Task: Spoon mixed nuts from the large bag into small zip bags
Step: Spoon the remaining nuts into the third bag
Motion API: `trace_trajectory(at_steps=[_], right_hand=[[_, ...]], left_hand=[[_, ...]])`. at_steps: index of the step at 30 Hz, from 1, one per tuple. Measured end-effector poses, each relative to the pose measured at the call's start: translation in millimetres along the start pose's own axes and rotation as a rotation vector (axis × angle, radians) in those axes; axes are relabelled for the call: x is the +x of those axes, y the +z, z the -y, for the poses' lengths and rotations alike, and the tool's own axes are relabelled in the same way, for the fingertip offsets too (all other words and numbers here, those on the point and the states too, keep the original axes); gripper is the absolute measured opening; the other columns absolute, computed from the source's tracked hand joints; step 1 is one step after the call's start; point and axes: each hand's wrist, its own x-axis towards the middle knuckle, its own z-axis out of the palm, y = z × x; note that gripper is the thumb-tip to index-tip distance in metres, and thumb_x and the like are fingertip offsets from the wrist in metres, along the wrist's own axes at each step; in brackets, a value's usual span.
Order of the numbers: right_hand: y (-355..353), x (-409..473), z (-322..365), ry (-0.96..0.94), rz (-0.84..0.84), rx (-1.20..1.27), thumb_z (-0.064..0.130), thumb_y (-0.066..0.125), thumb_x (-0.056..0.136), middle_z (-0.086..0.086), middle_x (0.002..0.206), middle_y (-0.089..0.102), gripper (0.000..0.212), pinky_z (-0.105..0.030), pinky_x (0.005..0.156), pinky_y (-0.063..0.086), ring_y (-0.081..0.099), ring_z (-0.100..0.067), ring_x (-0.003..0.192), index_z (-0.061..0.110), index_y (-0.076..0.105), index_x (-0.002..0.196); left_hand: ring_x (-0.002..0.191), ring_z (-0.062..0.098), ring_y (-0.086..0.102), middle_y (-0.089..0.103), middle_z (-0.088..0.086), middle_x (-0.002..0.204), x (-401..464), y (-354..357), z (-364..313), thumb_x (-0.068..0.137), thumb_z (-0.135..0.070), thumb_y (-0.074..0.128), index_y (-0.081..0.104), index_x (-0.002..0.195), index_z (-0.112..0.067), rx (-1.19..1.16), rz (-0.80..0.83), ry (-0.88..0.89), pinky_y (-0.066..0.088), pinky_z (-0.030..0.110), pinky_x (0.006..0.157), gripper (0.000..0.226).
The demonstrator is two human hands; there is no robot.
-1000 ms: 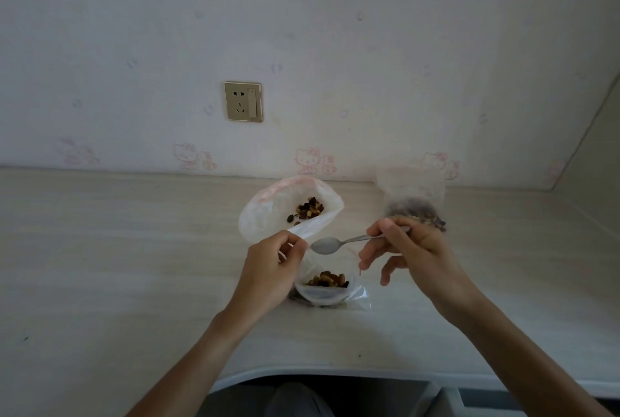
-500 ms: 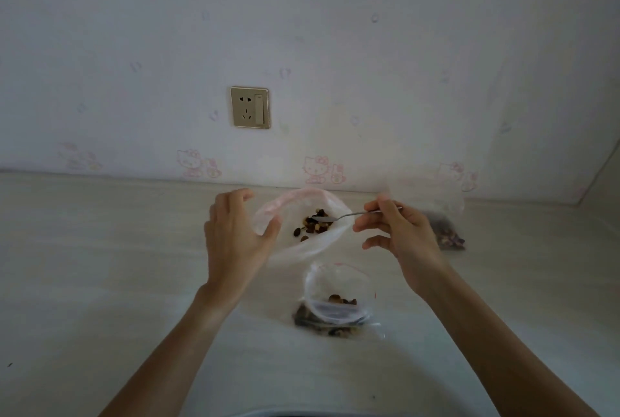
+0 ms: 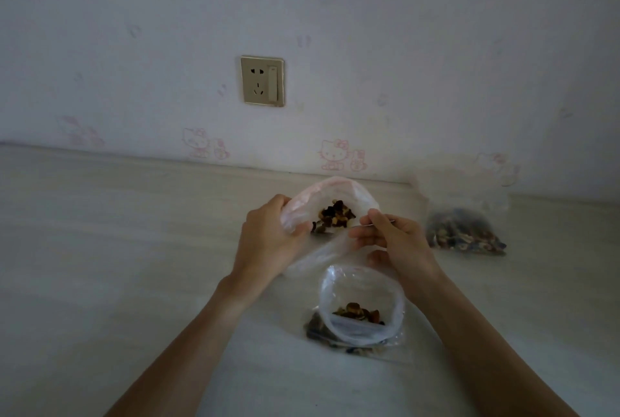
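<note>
The large clear bag [image 3: 355, 192] with a pink rim lies open on the pale counter [image 3: 117, 249], mixed nuts [image 3: 333, 215] showing inside. My left hand [image 3: 268, 242] grips the bag's left rim. My right hand [image 3: 392, 242] pinches the thin metal spoon handle [image 3: 372, 224] at the bag's right rim; the spoon's bowl is hidden. Nearer to me a small zip bag [image 3: 362, 302] stands open with a few nuts at its bottom, apart from both hands.
Another small bag [image 3: 463, 228] filled with nuts lies at the right near the wall. A wall socket [image 3: 262, 80] sits above the counter's back edge. Bare counter stretches to the left.
My left hand left the small bag and took hold of the large bag's rim. My right hand carried the spoon from over the small bag into the large bag's mouth.
</note>
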Motion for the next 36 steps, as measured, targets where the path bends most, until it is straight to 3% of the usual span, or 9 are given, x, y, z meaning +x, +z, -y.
trace_trajectory(at_steps=[6,11,19,26,32,36], right_hand=[[2,-3,1,0.016,-0.074,0.091,0.025,0.054,0.106,-0.015,0.090,0.079,0.027,-0.026,0.048,0.054,0.072,-0.017,0.067,0.003,0.069,0.101],[6,-6,1,-0.027,-0.110,0.017,0.021,0.054,0.106,-0.012,0.085,0.079,0.024,-0.028,0.048,0.056,0.072,-0.018,0.065,0.004,0.070,0.102],[10,-9,1,-0.107,-0.045,-0.066,0.018,0.053,0.106,-0.012,0.086,0.078,0.021,-0.030,0.047,0.051,0.072,-0.021,0.066,0.007,0.070,0.108],[5,-8,2,-0.096,-0.064,-0.043,0.020,0.049,0.108,-0.012,0.082,0.077,0.025,-0.032,0.049,0.054,0.072,-0.027,0.068,0.007,0.070,0.106],[0,-9,5,0.022,-0.095,0.095,0.027,0.048,0.109,-0.016,0.083,0.076,0.033,-0.032,0.050,0.055,0.073,-0.026,0.069,0.002,0.069,0.106],[-3,-10,8,0.069,-0.111,0.153,0.027,0.046,0.109,-0.016,0.084,0.076,0.035,-0.031,0.049,0.054,0.073,-0.025,0.069,0.000,0.068,0.109]], left_hand=[[0.052,0.006,0.066,0.070,-0.008,0.078,1,-1,-5,0.080,-0.023,0.087,0.064,0.089,-0.026,-0.194,0.099,-0.059,0.043,0.013,0.048,0.025],[0.051,0.007,0.066,0.072,-0.006,0.078,0,-3,-3,0.078,-0.014,0.086,0.066,0.089,-0.024,-0.246,0.101,-0.067,0.044,0.014,0.047,0.025],[0.057,0.004,0.067,0.072,-0.010,0.078,1,-1,-1,0.078,-0.017,0.086,0.066,0.090,-0.030,-0.234,0.084,-0.053,0.046,0.015,0.051,0.026],[0.065,0.003,0.069,0.072,-0.012,0.080,0,-3,2,0.080,-0.025,0.086,0.070,0.098,-0.027,-0.245,0.000,-0.013,0.057,0.022,0.058,0.025],[0.080,-0.004,0.067,0.070,-0.021,0.087,-2,-2,6,0.086,-0.028,0.081,0.069,0.105,-0.030,-0.133,-0.082,0.096,0.053,0.013,0.066,0.022],[0.079,-0.001,0.068,0.071,-0.020,0.089,0,-4,8,0.089,-0.029,0.077,0.070,0.108,-0.027,-0.085,-0.124,0.102,0.060,0.028,0.070,0.019]])
